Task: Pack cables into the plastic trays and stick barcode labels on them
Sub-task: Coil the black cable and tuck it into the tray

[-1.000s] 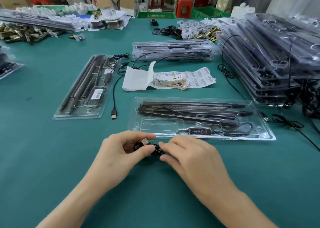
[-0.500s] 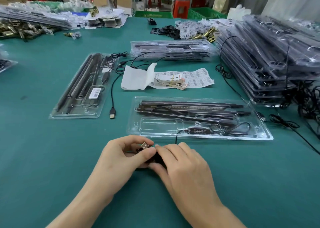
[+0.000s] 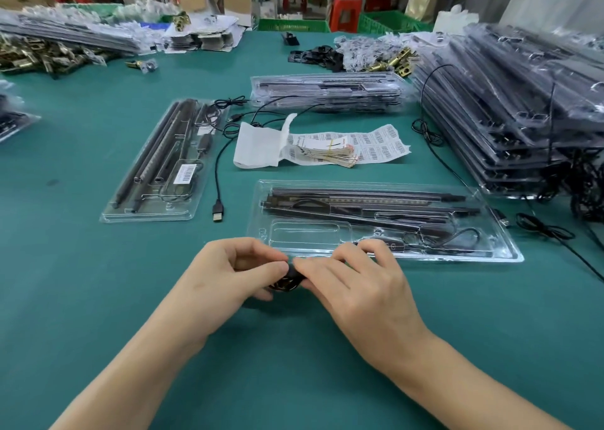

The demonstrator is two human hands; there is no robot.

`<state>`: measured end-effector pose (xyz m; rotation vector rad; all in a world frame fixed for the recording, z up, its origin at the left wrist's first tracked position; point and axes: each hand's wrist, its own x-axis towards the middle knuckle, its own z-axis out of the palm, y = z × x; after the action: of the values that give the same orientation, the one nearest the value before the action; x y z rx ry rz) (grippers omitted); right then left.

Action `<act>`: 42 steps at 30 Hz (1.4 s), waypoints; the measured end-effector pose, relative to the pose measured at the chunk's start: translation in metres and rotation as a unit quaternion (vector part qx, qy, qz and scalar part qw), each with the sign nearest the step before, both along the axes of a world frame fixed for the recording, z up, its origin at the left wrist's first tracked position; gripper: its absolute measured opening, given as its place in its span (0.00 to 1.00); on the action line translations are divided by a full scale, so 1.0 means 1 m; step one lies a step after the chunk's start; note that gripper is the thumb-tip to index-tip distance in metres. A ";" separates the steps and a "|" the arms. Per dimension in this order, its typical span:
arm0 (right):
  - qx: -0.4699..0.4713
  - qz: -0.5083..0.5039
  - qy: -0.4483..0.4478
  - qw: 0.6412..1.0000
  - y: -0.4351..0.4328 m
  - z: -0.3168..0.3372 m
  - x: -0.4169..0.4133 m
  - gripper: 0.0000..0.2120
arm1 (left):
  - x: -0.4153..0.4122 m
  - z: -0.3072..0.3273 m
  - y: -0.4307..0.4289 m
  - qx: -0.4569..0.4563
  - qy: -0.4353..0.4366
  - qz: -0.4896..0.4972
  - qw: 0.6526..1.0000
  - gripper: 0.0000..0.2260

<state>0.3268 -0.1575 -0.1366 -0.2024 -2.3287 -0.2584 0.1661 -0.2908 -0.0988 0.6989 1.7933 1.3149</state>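
Centre-low of frame, left hand (image 3: 225,269) and right hand (image 3: 356,279) both pinch a coiled black cable (image 3: 287,282) over the tabletop (image 3: 98,299), just short of the plastic tray (image 3: 474,256); coiling step, likely; next, seat coil in its empty pocket (image 3: 304,233).

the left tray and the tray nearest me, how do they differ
The left tray carries a barcode label; the near tray shows none. The left tray lies lengthwise, pointing away; the near tray lies crosswise. Both are clear plastic and hold long dark strips.
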 end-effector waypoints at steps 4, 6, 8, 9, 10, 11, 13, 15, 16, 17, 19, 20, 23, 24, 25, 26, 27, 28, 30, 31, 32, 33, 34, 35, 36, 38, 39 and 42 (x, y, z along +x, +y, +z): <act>-0.006 0.034 0.013 0.999 0.002 -0.004 -0.001 0.06 | 0.000 -0.002 0.001 0.016 -0.056 0.011 0.998 0.02; -0.012 0.050 0.016 0.999 0.004 -0.003 -0.001 0.05 | 0.001 -0.004 0.001 0.018 -0.082 0.007 0.996 0.02; -0.014 0.062 0.015 0.998 0.005 -0.003 -0.002 0.03 | 0.003 -0.005 0.001 0.019 -0.083 0.001 0.996 0.02; -0.016 0.067 0.012 0.998 0.006 -0.004 -0.001 0.03 | 0.003 -0.006 0.002 0.019 -0.066 -0.005 0.998 0.03; -0.019 0.072 0.007 0.997 0.006 -0.004 -0.001 0.03 | 0.003 -0.006 0.002 0.016 -0.039 -0.016 0.999 0.04; -0.024 0.076 0.004 0.997 0.007 -0.004 -0.001 0.03 | 0.002 -0.005 0.002 0.014 0.006 -0.030 0.999 0.05; -0.032 0.082 0.000 0.996 0.007 -0.002 -0.001 0.03 | -0.002 -0.005 0.000 0.017 0.193 -0.056 0.979 0.04; -0.035 0.087 -0.001 0.996 0.008 -0.001 -0.001 0.04 | -0.013 0.000 -0.001 0.030 0.442 -0.061 0.895 0.03; -0.035 0.087 -0.003 0.996 0.008 0.000 -0.001 0.04 | -0.020 0.002 0.000 0.028 0.527 -0.075 0.846 0.03; -0.030 0.086 -0.006 0.996 0.009 0.001 -0.001 0.04 | -0.028 0.004 0.002 0.019 0.574 -0.096 0.813 0.07; -0.009 0.079 -0.017 0.997 0.009 0.002 -0.002 0.05 | -0.042 0.002 0.007 -0.014 0.568 -0.124 0.813 0.16; 0.000 0.075 -0.022 0.997 0.009 0.002 -0.003 0.05 | -0.046 0.002 0.008 -0.030 0.538 -0.124 0.833 0.19; 0.015 0.064 -0.027 0.998 0.010 0.003 -0.005 0.06 | -0.051 -0.005 0.006 -0.013 0.457 -0.094 0.884 0.20; 0.017 0.060 -0.027 0.998 0.011 0.003 -0.006 0.06 | -0.051 -0.008 0.006 -0.004 0.444 -0.082 0.892 0.19; 0.017 0.059 -0.028 0.998 0.011 0.002 -0.007 0.06 | -0.051 -0.011 0.005 0.006 0.430 -0.067 0.900 0.17; 0.014 0.060 -0.029 0.998 0.011 0.002 -0.008 0.06 | -0.051 -0.012 0.004 0.018 0.417 -0.051 0.907 0.15; 0.008 0.064 -0.030 0.997 0.012 0.001 -0.009 0.06 | -0.050 -0.014 0.004 0.028 0.411 -0.039 0.910 0.13; 0.002 0.067 -0.029 0.997 0.012 0.000 -0.009 0.06 | -0.049 -0.015 0.003 0.034 0.419 -0.033 0.907 0.12; -0.012 0.069 -0.024 0.997 0.012 -0.001 -0.011 0.06 | -0.046 -0.017 0.003 0.048 0.457 -0.032 0.888 0.10; -0.020 0.067 -0.020 0.997 0.012 -0.001 -0.012 0.05 | -0.044 -0.017 0.004 0.056 0.467 -0.033 0.882 0.10; -0.029 0.063 -0.016 0.997 0.012 -0.001 -0.013 0.05 | -0.043 -0.018 0.004 0.062 0.470 -0.032 0.880 0.10; -0.037 0.057 -0.010 0.998 0.012 -0.001 -0.014 0.05 | -0.042 -0.018 0.004 0.066 0.472 -0.030 0.879 0.10; -0.042 0.052 -0.005 0.998 0.012 0.000 -0.015 0.05 | -0.042 -0.019 0.004 0.070 0.473 -0.028 0.878 0.10; -0.043 0.048 -0.001 0.998 0.011 0.001 -0.017 0.05 | -0.042 -0.020 0.004 0.072 0.473 -0.026 0.878 0.11; -0.040 0.046 0.000 0.998 0.012 0.002 -0.019 0.05 | -0.042 -0.021 0.003 0.075 0.474 -0.023 0.877 0.12; -0.027 0.038 0.002 0.999 0.012 0.004 -0.022 0.07 | -0.042 -0.022 0.003 0.085 0.476 -0.018 0.875 0.13; -0.016 0.030 0.004 0.999 0.012 0.005 -0.023 0.08 | -0.042 -0.022 0.003 0.090 0.478 -0.017 0.873 0.12; 0.020 0.008 0.015 1.000 0.011 0.008 -0.026 0.09 | -0.041 -0.023 0.004 0.101 0.490 -0.017 0.866 0.11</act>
<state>0.3008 -0.1467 -0.1288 -0.1664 -2.2917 -0.2903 0.1251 -0.2869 -0.1221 1.7361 2.3880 1.2079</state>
